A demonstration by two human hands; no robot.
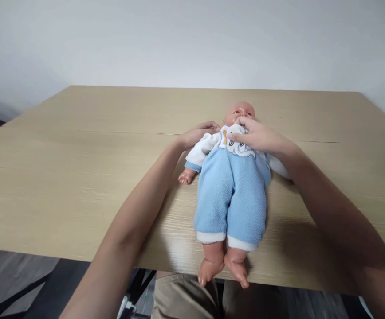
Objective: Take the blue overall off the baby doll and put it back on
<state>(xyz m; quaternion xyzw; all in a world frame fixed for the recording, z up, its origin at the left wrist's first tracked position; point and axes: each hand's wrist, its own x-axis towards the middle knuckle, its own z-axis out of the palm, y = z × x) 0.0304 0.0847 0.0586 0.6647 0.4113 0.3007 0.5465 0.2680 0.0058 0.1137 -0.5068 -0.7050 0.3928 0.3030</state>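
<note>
A baby doll point(230, 186) lies on its back, its head away from me and its bare feet at the table's near edge. Its fleece outfit is blue, with white sleeves and a cartoon animal on the bib point(241, 146). At the shoulder by the doll's neck, my left hand point(199, 134) is closed with curved fingers; the tips are partly hidden behind the collar. My right hand point(261, 137) grips the upper chest and collar, thumb over the bib and fingers curled below the chin. It covers the doll's other shoulder.
The light wood table point(79, 177) has a thin seam running across it. Behind stands a plain pale wall point(192, 44). Below the near edge are my trousered legs point(182, 294), dark metal frame parts and a grey floor point(6, 274).
</note>
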